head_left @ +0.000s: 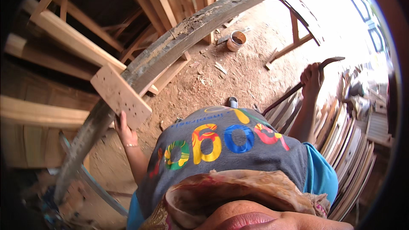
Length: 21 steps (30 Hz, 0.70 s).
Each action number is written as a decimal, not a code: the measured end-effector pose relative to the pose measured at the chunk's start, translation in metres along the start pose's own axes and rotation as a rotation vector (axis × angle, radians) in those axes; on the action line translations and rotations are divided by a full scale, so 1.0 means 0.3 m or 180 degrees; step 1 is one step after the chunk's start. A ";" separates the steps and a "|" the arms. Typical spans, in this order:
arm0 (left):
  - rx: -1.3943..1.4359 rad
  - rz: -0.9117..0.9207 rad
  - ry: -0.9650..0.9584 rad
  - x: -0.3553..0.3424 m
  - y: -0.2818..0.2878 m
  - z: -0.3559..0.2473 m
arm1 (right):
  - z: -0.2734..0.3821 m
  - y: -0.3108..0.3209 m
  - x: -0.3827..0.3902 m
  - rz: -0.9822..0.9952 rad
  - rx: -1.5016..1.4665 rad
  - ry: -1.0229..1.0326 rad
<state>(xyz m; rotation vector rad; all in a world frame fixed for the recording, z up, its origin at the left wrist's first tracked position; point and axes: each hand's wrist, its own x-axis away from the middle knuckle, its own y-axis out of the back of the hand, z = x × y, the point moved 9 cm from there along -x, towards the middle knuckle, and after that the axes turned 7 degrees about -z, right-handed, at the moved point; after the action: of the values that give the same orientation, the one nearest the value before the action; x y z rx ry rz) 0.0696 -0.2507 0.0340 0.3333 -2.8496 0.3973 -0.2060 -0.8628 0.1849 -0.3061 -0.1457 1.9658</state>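
My left hand (pixel 126 135) is closed on the near end of a short, thick wooden board (pixel 120 96) dotted with small dark holes. The board lies across a long, worn timber beam (pixel 170 51), and its underside is hidden along with some of my fingers. Out to the right, my right hand (pixel 312 79) is wrapped round a dark metal crowbar (pixel 331 61). Its curved end sticks out above my fist, and the shaft slants down to the left beside my body. The crowbar is apart from the board.
A brown-stained can (pixel 237 41) stands on the ground past the beam, among wood scraps. Timber lengths (pixel 76 38) lean and jut out at the left. Stacked planks (pixel 341 140) fill the right side. A trestle leg (pixel 294 49) supports the beam's far end.
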 end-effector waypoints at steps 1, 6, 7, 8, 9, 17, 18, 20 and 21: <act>0.0176 0.0074 0.0057 -0.002 -0.035 0.046 | -0.023 0.032 -0.044 0.0239 -0.0137 -0.0042; 0.0609 -0.0003 0.0210 -0.006 -0.378 0.222 | -0.157 0.208 -0.274 0.0485 -0.0715 -0.0332; 0.0357 -0.0198 0.0101 -0.020 -0.417 0.246 | -0.155 0.225 -0.310 0.0365 -0.0754 -0.0248; 0.0279 -0.0183 0.0046 -0.028 -0.477 0.263 | -0.162 0.242 -0.344 0.0316 -0.0769 -0.0274; 0.0263 -0.0296 0.0036 -0.016 -0.530 0.263 | -0.171 0.255 -0.378 0.0240 -0.0786 -0.0284; 0.0264 -0.0206 0.0254 -0.066 -0.669 0.338 | -0.112 0.213 -0.516 0.0055 -0.0378 0.0082; 0.0310 -0.0151 0.0294 -0.064 -0.675 0.344 | -0.089 0.196 -0.513 0.0145 -0.0410 0.0172; 0.0291 -0.0017 0.0260 -0.083 -0.663 0.356 | -0.049 0.146 -0.489 0.0323 -0.0473 0.0347; 0.0280 0.0042 0.0302 -0.082 -0.667 0.361 | -0.024 0.123 -0.471 0.0409 -0.0483 0.0446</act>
<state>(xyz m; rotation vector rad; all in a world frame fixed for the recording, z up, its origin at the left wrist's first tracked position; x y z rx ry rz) 0.1215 -0.4654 -0.0260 0.3038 -2.7486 0.5278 -0.1831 -1.0072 0.1898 -0.5630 -0.1887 2.0564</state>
